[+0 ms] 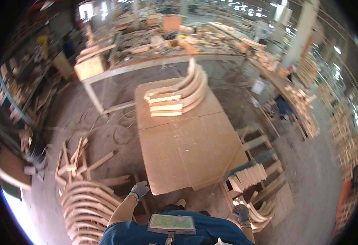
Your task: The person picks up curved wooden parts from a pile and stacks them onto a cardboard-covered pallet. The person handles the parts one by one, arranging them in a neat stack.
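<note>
My left hand (139, 189), in a grey glove, hovers beside the near left corner of a cardboard sheet (175, 151). It holds nothing, and its fingers look loosely apart. My right hand (241, 213), in a darker-looking glove, hangs low at my right side next to curved wooden pieces (264, 212) on a pallet. Its fingers look apart, with nothing seen in them. On the far part of the cardboard, a stack of curved wooden pieces (166, 107) lies with its cut ends toward me.
Many curved wooden slats (87, 204) are stacked at my left, below a loose wooden frame (75, 161). A pallet (264, 149) with short wooden blocks (247, 178) stands at the right. A cluttered workbench (146, 61) spans the far side; hoses (121, 134) lie on the floor.
</note>
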`<state>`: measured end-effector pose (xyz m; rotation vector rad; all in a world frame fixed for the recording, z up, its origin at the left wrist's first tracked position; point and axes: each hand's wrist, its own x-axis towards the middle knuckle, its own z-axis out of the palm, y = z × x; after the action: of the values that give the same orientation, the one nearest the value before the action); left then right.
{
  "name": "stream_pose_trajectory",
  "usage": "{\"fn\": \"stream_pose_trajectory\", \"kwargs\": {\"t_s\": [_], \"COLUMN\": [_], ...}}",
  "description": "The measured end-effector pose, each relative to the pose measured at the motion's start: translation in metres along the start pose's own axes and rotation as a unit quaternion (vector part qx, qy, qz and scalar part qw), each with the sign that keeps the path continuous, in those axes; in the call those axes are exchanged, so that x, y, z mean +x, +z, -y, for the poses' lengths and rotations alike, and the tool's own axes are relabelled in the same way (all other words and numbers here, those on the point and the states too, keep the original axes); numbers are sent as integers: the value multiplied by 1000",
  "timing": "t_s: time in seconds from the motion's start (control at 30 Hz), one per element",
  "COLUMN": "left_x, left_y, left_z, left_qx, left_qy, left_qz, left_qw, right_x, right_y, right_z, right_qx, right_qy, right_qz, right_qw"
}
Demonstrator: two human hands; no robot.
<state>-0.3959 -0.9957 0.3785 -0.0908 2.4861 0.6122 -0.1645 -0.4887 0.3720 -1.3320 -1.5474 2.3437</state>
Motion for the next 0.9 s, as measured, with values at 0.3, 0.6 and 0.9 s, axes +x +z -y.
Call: {"fn": "stream_pose_trajectory", "kwargs": {"t_s": [0.3, 0.6, 0.9], "left_x": [-42, 59, 346], "left_y": [24, -8, -107], "left_z": [10, -106, -317], "left_qx": [-83, -128, 15], "left_qy": [-123, -115, 321], "left_qz": [-46, -152, -317], "left_qw": [988, 973, 892], "right_x": [155, 356, 472], "right_y": [168, 323, 262], "right_z": [149, 198, 214], "right_qx": [-162, -342, -656], "right_qy": [-41, -113, -429], "right_qz": [217, 268, -163], "right_qw": [962, 893, 599]}}
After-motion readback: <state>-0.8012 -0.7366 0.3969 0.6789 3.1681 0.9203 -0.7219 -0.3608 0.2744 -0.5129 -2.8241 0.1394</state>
